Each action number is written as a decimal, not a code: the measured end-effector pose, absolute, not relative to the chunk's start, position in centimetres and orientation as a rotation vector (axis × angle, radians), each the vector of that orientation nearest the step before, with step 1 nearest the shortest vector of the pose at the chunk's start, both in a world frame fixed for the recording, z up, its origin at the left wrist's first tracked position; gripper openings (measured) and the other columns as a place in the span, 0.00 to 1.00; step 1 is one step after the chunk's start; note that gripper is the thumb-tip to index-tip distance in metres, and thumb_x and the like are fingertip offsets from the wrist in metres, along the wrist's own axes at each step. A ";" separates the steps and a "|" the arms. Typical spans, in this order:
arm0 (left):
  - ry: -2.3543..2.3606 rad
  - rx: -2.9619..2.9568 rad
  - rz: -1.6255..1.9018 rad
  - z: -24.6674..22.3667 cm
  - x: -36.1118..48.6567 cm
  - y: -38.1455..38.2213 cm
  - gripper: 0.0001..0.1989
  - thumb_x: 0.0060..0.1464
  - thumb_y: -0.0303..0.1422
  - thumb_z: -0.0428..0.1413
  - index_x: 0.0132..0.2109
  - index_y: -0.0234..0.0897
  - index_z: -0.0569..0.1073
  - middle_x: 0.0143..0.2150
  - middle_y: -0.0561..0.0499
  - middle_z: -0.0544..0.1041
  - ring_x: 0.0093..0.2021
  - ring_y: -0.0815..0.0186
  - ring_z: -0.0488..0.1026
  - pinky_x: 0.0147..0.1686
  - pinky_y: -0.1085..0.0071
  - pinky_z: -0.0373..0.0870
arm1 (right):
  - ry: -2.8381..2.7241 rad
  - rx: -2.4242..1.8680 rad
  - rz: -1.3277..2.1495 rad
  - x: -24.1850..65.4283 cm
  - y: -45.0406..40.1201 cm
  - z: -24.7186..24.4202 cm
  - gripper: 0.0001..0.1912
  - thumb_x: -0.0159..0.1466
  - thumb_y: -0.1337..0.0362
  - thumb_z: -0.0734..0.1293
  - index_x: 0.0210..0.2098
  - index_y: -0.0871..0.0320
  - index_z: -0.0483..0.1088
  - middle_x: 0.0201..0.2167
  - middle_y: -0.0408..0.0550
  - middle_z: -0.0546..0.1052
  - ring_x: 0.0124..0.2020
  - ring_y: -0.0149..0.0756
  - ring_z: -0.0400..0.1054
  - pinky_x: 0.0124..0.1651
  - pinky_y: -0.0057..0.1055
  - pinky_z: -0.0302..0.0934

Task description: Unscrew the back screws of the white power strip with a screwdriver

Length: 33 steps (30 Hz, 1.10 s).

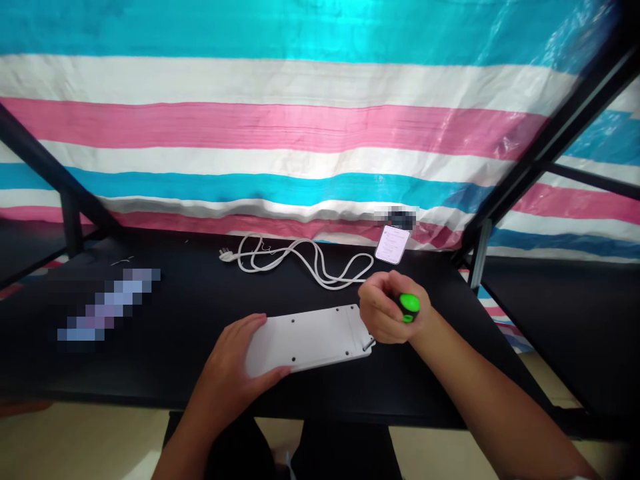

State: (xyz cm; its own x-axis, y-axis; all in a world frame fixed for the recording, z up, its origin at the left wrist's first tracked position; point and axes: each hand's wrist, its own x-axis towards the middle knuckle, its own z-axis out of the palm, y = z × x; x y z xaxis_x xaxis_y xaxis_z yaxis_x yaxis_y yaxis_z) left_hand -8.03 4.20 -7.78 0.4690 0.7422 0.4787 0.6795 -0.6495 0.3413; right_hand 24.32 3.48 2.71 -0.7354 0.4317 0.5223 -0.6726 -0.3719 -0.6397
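A white power strip [315, 337] lies on the black table with its flat side up, showing several dark screw holes. My left hand [235, 357] grips its left end, thumb along the near edge and fingers over the far edge. In my right hand [393, 307], closed in a fist, is a screwdriver [409, 303] with a green and black handle. Its shaft points down to the strip's right end, where the tip meets or nearly meets the corner; exact contact cannot be told. The white power cord [320, 263] with its plug [227, 255] lies looped behind the strip.
A phone with a lit screen [393, 244] leans at the back right, beside a blurred dark object. A pixelated item [107, 307] lies on the left of the black table [165, 380]. Striped plastic sheeting [280, 127] hangs behind, with black frame posts [540, 157] at the sides.
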 end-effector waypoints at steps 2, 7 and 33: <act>1.253 2.599 0.940 -7.9 -8.0 4.2 0.39 0.57 0.57 0.63 0.67 0.43 0.65 0.63 0.41 0.74 0.62 0.46 0.74 0.61 0.47 0.75 | -1.188 0.357 2.073 24.5 3.2 2.6 0.30 0.79 0.49 0.51 0.30 0.60 0.68 0.12 0.36 0.62 0.07 0.22 0.48 0.13 0.20 0.49; 1.254 2.591 0.929 -7.8 -8.1 4.2 0.40 0.57 0.56 0.64 0.68 0.43 0.63 0.63 0.40 0.74 0.61 0.46 0.75 0.60 0.46 0.77 | -1.213 0.290 2.002 24.1 3.0 2.7 0.31 0.67 0.36 0.68 0.38 0.62 0.69 0.21 0.36 0.68 0.11 0.18 0.49 0.13 0.18 0.49; 1.259 2.529 0.946 -8.0 -8.2 4.1 0.40 0.54 0.56 0.66 0.67 0.45 0.65 0.63 0.41 0.75 0.61 0.46 0.76 0.60 0.48 0.77 | -1.302 0.278 1.927 24.2 2.7 2.8 0.30 0.73 0.37 0.58 0.37 0.60 0.70 0.16 0.35 0.60 0.13 0.25 0.48 0.16 0.22 0.47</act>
